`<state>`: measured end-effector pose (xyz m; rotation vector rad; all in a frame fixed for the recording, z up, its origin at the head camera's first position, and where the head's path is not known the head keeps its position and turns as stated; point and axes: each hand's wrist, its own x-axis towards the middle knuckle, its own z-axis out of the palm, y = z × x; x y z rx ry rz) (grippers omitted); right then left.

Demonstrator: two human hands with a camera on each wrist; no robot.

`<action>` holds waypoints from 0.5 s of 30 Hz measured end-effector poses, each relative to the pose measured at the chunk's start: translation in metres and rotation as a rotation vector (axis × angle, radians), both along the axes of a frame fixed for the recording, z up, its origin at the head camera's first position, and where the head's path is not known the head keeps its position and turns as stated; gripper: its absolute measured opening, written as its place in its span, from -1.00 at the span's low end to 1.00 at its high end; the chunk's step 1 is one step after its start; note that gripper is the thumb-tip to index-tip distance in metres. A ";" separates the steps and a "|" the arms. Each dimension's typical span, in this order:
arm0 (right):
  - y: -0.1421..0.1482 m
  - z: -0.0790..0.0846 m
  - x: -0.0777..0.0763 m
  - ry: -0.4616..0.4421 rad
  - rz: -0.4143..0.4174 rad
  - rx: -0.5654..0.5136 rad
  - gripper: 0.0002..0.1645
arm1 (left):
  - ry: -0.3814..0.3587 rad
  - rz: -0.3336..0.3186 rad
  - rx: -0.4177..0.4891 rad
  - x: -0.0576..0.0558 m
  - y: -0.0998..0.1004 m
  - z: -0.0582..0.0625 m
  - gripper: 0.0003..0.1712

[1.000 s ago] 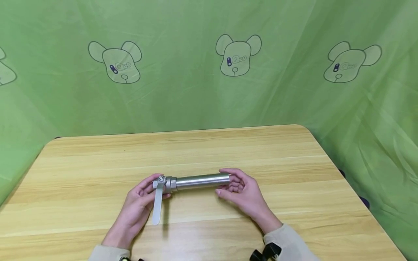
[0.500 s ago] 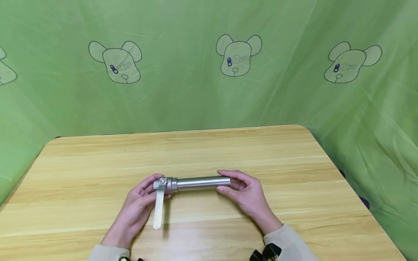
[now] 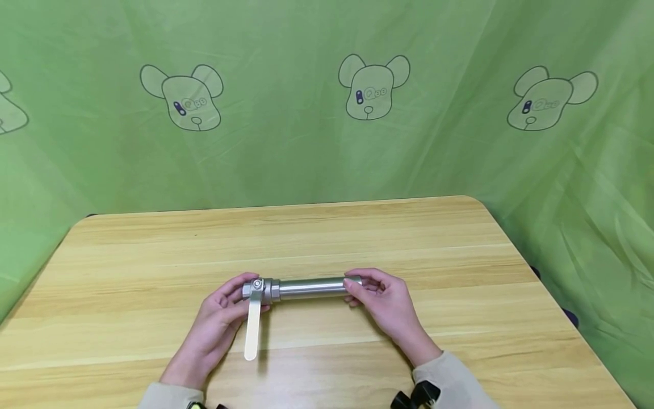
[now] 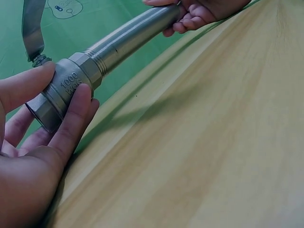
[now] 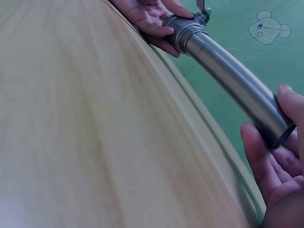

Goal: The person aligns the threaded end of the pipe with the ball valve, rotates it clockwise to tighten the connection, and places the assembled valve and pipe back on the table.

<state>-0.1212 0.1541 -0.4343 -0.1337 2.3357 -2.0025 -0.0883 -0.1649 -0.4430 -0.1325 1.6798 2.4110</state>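
Observation:
A silver ball valve (image 3: 267,291) with a flat lever handle (image 3: 252,329) is joined to a straight steel pipe (image 3: 311,288). Both are held level above the table. My left hand (image 3: 212,326) grips the valve body, thumb and fingers around its hexagonal end; the left wrist view shows "1000 WOG" lettering on the valve body (image 4: 71,80). Thread shows where the pipe (image 4: 128,38) enters the valve. At the pipe's free end, my right hand (image 3: 390,307) pinches the tube between thumb and fingers. In the right wrist view the open end of the pipe (image 5: 273,126) faces the right palm.
The wood-grain table (image 3: 327,238) stretches out under and beyond both hands. A green curtain (image 3: 286,142) with printed bear heads hangs behind it and along the sides. Dark wrist-worn gear (image 3: 416,395) shows by the right sleeve.
The right thumb and fingers have shifted on the pipe's end, the thumb now lying on its near side. The lever has swung slightly, its tip lower and more to the right. The left hand keeps its grip.

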 end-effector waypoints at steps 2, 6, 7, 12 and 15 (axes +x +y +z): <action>0.000 0.000 -0.001 -0.025 -0.015 0.016 -0.65 | -0.004 -0.001 -0.005 0.000 0.000 0.000 -0.41; -0.001 -0.001 -0.002 -0.061 -0.043 0.039 -0.68 | -0.014 -0.001 -0.023 0.000 0.001 0.001 -0.37; -0.001 -0.001 -0.002 -0.070 -0.046 0.040 -0.68 | -0.015 -0.002 -0.027 0.000 0.001 0.001 -0.36; 0.000 0.001 -0.001 -0.063 -0.016 0.034 -0.64 | -0.011 0.007 -0.023 -0.001 0.001 0.000 -0.36; 0.002 0.002 0.000 -0.030 0.034 0.039 -0.51 | -0.008 0.025 -0.005 -0.001 0.002 -0.001 -0.41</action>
